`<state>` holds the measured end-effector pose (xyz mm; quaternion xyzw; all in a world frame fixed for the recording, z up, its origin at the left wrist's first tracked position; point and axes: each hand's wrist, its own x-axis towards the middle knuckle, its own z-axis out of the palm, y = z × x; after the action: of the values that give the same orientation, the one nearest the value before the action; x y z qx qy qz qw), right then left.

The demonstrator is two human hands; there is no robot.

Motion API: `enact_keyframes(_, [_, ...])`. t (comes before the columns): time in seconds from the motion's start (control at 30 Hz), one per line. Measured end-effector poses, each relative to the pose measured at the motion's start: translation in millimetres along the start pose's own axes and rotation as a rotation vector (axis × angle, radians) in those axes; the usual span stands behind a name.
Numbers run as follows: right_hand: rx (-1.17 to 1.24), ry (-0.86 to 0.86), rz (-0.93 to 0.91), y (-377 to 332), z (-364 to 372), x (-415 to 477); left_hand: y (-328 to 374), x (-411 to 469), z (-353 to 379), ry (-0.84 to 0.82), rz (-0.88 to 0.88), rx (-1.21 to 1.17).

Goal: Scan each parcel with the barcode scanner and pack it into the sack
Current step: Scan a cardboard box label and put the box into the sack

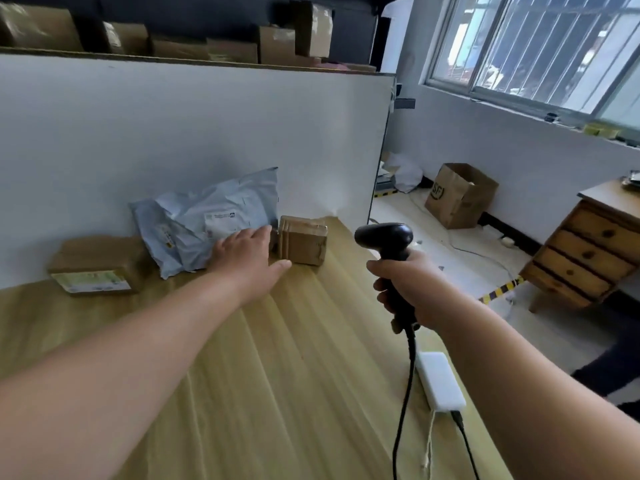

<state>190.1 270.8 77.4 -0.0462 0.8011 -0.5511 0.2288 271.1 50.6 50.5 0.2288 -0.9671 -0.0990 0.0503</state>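
Observation:
Three parcels lie at the far edge of the wooden table (277,358), against a white partition. A flat cardboard box (97,265) with a label is at the left. A grey poly mailer (204,223) leans in the middle. A small brown box (303,242) stands at the right. My left hand (247,256) reaches out with straight fingers, over the mailer's lower right corner and just left of the small box. My right hand (405,289) grips the handle of a black barcode scanner (384,237), held upright above the table's right side. No sack is in view.
A white power bank (440,381) lies near the table's right edge with the scanner's cable (403,410) beside it. Beyond the edge, on the floor, are an open cardboard box (460,195) and a wooden drawer chest (585,251). Boxes (277,43) line the shelf above the partition.

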Motion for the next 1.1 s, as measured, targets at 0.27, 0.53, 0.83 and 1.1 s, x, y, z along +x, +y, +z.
enact_keyframes(0.27, [0.024,-0.036,0.003,-14.1,-4.4,220.0,31.2,158.5,60.0,-0.085,-0.256,-0.197])
enact_keyframes(0.53, [0.116,-0.148,0.135,26.4,38.2,321.1,21.1,246.0,121.5,-0.146,-0.487,-0.352])
enact_keyframes(0.83, [0.22,-0.247,0.158,53.0,66.5,352.6,5.8,285.7,169.9,-0.154,-0.678,-0.849])
enact_keyframes(1.1, [0.373,-0.182,0.139,58.4,47.7,307.6,13.9,233.8,161.2,-0.148,-0.753,-1.153])
